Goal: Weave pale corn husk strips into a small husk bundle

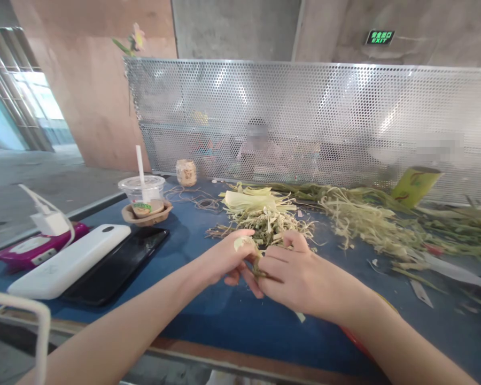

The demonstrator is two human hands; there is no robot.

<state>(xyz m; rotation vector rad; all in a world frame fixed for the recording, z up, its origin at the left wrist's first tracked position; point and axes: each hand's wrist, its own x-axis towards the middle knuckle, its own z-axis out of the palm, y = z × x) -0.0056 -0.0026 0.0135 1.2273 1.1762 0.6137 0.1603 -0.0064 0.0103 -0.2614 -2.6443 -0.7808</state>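
Note:
Over the front middle of the blue table, my two hands meet with fingers bent together. A thin greenish-brown strip of dried plant leaf runs between them, partly hidden by the fingers. My left hand pinches it from one side. From the other side my right hand closes on it, knuckles towards me. A pale yellowish patch lies on my left hand near the thumb. Just beyond my fingers sits a heap of shredded plant fibres, with a pale bundle of broad leaves at its back.
To the left are a phone, a white power bank, a magenta power strip and a plastic cup. A perforated metal screen stands behind. Loose fibres, a knife and a yellow-green can lie right.

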